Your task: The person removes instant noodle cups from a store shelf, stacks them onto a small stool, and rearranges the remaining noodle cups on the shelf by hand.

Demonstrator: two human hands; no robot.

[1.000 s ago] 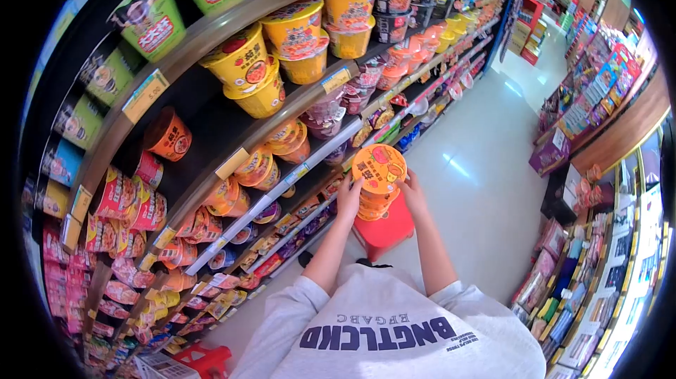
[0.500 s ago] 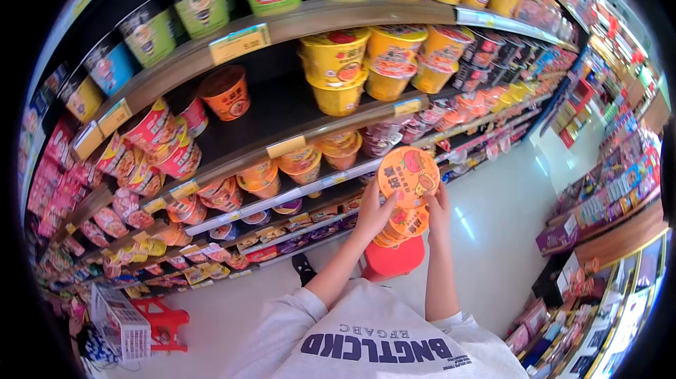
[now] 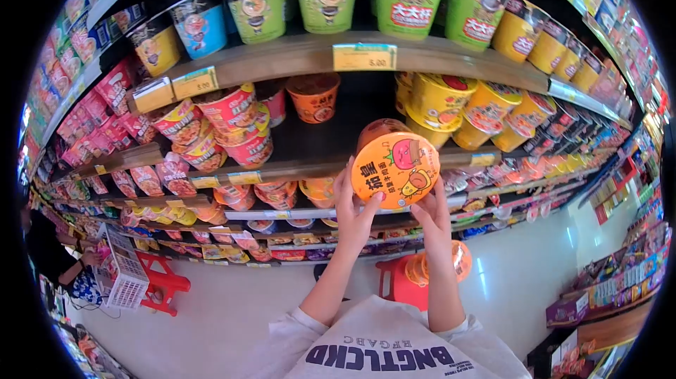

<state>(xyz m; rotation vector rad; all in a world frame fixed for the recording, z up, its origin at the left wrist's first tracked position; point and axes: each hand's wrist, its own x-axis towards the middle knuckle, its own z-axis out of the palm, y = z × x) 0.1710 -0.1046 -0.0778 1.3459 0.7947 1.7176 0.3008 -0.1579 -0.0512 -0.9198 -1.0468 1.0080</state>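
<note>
Between my two hands is an orange noodle bowl (image 3: 394, 171), tilted so its printed lid faces me. My left hand (image 3: 354, 203) grips its left side, with the thumb at the lid's lower edge. On the right side, my right hand (image 3: 433, 213) wraps round the rim. The bowl is in front of the middle shelf. Behind it on that shelf stand a single orange-red bowl (image 3: 313, 101), at the upper left of my hands, and stacked yellow bowls (image 3: 440, 101) at the upper right. More orange-lidded bowls (image 3: 417, 270) rest on a red stool (image 3: 403, 289) below my right forearm.
Green cups (image 3: 327, 2) line the shelf above, over a price tag (image 3: 365, 57). Pink-red bowls (image 3: 236, 115) are stacked at the left. At the lower left, a person (image 3: 53, 252) is beside a white basket (image 3: 125, 277) and another red stool (image 3: 162, 284). Shelves run along the right.
Both hands have raised the bowl from above the stool to the middle shelf's front. The view has shifted, so the stool with its bowls shows more clearly and the person at the left is more visible.
</note>
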